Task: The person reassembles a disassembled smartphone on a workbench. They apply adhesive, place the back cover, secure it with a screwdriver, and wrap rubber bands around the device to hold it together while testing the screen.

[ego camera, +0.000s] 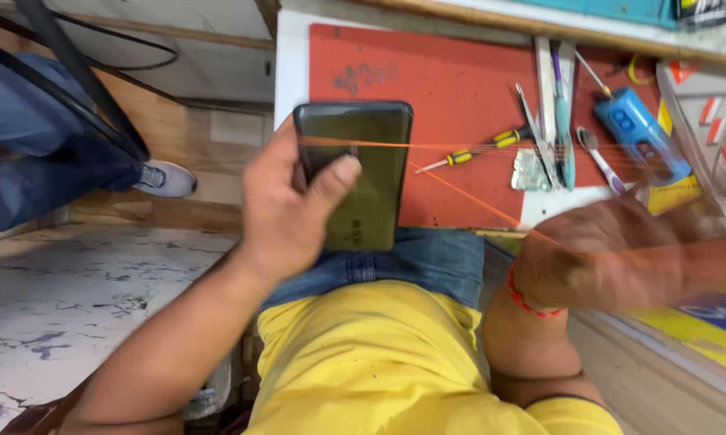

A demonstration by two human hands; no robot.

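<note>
Left hand (286, 209): fingers closed around dark phone (355, 173), thumb on its back.
Right hand (612, 254): blurred; grip cannot be told.
Orange thread (459, 189): taut across phone; back still attached.
Surface (451, 89): screwdriver (475, 151) unused.

Glossy phone, matt mat, thin thread

The dark phone (361, 169) looks smooth and glossy; the orange thread (459, 190) across it is fine fibre. At two o'clock, the red bench mat (451, 97) seems matt rubber, the screwdriver (479, 147) metal-shafted with plastic grip.

Red-topped workbench (459, 89), wood wall panel (177, 137), worn marbled floor (65, 298).
</note>
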